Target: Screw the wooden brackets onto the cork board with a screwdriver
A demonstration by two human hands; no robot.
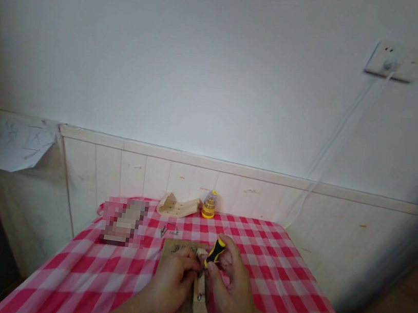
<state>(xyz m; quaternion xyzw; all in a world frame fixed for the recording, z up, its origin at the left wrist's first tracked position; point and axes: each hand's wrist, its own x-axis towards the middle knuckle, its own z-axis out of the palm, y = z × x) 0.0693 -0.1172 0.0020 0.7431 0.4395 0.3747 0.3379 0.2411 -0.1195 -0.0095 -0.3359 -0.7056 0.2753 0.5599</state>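
My right hand (234,284) is closed round a black and yellow screwdriver (215,252), its tip pointing down at the top end of a pale wooden strip (200,308). My left hand (173,281) has its fingers pinched on that top end, steadying it. The strip lies over a brown wooden board (176,248) on the red and white checked tablecloth (278,270). The screwdriver's tip is hidden between my fingers.
At the table's far edge lie a curved wooden piece with holes (178,206) and a yellow bit holder (209,204). A few small metal parts (168,231) lie before them. A blurred-out object (124,221) sits at left. A wall socket (391,61) with a white cable hangs at right.
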